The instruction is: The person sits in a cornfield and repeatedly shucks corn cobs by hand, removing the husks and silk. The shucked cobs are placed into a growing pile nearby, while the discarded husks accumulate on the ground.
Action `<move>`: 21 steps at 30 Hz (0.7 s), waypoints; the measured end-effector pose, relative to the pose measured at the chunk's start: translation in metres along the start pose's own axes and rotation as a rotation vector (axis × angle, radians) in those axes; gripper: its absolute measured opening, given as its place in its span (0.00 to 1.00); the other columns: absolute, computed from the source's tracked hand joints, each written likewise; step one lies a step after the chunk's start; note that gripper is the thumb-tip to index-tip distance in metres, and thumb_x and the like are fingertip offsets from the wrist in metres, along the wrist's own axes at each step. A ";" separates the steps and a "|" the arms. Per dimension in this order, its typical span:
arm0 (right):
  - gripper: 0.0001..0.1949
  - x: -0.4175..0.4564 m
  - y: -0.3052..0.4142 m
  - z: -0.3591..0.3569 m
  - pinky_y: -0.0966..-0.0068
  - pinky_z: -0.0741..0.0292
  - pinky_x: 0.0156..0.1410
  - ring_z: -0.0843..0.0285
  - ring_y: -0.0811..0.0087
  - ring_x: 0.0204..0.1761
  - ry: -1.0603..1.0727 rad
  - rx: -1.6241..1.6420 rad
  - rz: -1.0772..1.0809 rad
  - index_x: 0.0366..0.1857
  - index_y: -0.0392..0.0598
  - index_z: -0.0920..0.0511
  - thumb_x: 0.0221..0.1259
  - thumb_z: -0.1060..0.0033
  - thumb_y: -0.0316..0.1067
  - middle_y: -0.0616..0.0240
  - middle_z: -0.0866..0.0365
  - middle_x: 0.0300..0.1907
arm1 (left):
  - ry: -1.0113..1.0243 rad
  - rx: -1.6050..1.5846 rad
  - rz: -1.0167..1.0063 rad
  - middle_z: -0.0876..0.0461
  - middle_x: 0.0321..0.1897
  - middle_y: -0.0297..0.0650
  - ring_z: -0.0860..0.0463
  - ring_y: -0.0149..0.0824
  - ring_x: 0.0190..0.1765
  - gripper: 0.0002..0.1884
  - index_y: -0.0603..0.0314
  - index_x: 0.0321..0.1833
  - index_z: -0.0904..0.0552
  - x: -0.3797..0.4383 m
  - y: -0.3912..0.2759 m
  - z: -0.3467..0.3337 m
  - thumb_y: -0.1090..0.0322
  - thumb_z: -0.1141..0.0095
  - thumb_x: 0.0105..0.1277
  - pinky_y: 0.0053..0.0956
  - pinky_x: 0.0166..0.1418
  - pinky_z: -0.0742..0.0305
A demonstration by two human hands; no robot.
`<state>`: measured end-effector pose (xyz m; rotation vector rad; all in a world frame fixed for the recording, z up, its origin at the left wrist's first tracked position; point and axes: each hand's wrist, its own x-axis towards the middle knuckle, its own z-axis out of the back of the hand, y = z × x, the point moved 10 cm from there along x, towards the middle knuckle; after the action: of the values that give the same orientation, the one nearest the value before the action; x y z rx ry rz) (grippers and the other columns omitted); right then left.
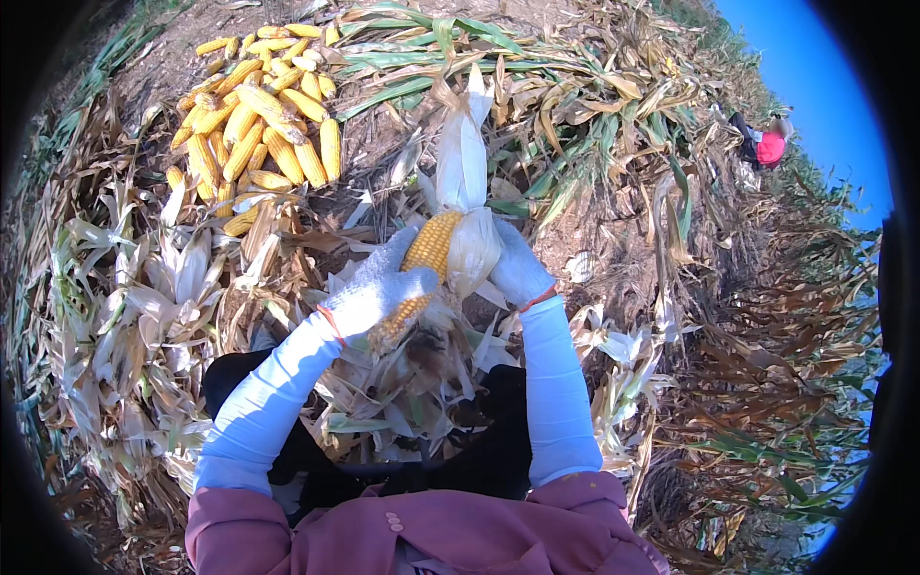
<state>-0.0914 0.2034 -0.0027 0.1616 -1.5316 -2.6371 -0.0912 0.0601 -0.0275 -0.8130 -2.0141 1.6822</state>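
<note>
A yellow corn cob (431, 251) lies slantwise in my left hand (381, 284), whose gloved thumb crosses the kernels while the fingers go round the cob's left side. Pale corn husk (463, 162) is peeled back from the cob and stands up beyond it. My right hand (514, 262), also in a white knit glove, is at the right side of the bunched husk; its fingers are largely hidden behind the husk. Farther off to the left lies a pile of bare yellow corn cobs (277, 118) on the soil.
Loose dry husks (165, 287) cover the ground at left and between my knees. Cut corn stalks with green and brown leaves (575, 93) lie ahead and to the right. A person in a red top (770, 147) is far off at the upper right, near standing plants.
</note>
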 end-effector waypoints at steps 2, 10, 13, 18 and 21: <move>0.20 0.000 -0.005 0.004 0.74 0.25 0.58 0.20 0.72 0.52 -0.098 0.303 -0.062 0.61 0.40 0.25 0.74 0.48 0.43 0.60 0.17 0.52 | 0.029 0.136 0.026 0.25 0.64 0.53 0.23 0.39 0.63 0.42 0.68 0.77 0.41 -0.001 0.006 -0.004 0.58 0.36 0.63 0.30 0.67 0.30; 0.18 0.004 -0.025 -0.006 0.74 0.19 0.52 0.16 0.70 0.48 -0.214 0.764 -0.214 0.60 0.37 0.26 0.71 0.46 0.33 0.60 0.17 0.50 | 0.045 0.573 -0.003 0.24 0.62 0.57 0.22 0.45 0.63 0.41 0.68 0.74 0.37 -0.008 -0.014 -0.015 0.59 0.34 0.59 0.35 0.66 0.27; 0.18 0.005 -0.036 -0.012 0.73 0.19 0.53 0.16 0.68 0.49 -0.248 0.752 -0.276 0.60 0.35 0.26 0.69 0.47 0.30 0.58 0.17 0.50 | 0.064 0.595 -0.032 0.22 0.59 0.56 0.20 0.46 0.61 0.41 0.65 0.74 0.37 -0.009 -0.020 -0.019 0.61 0.33 0.58 0.36 0.65 0.26; 0.18 0.004 -0.042 -0.020 0.74 0.22 0.57 0.18 0.70 0.52 -0.229 0.776 -0.272 0.57 0.35 0.23 0.66 0.40 0.31 0.59 0.17 0.52 | 0.084 0.538 -0.012 0.21 0.58 0.53 0.20 0.42 0.59 0.41 0.62 0.76 0.37 -0.010 -0.018 -0.015 0.62 0.35 0.59 0.34 0.64 0.26; 0.21 0.004 -0.032 -0.022 0.69 0.23 0.62 0.19 0.64 0.56 -0.112 1.136 -0.151 0.62 0.40 0.26 0.66 0.42 0.33 0.58 0.19 0.56 | 0.105 0.444 0.094 0.24 0.62 0.47 0.24 0.34 0.61 0.39 0.62 0.77 0.39 -0.008 -0.008 -0.007 0.64 0.38 0.62 0.29 0.66 0.28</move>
<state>-0.0932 0.2000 -0.0414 0.1918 -2.9219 -1.5253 -0.0822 0.0594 -0.0175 -0.8223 -1.4690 1.9909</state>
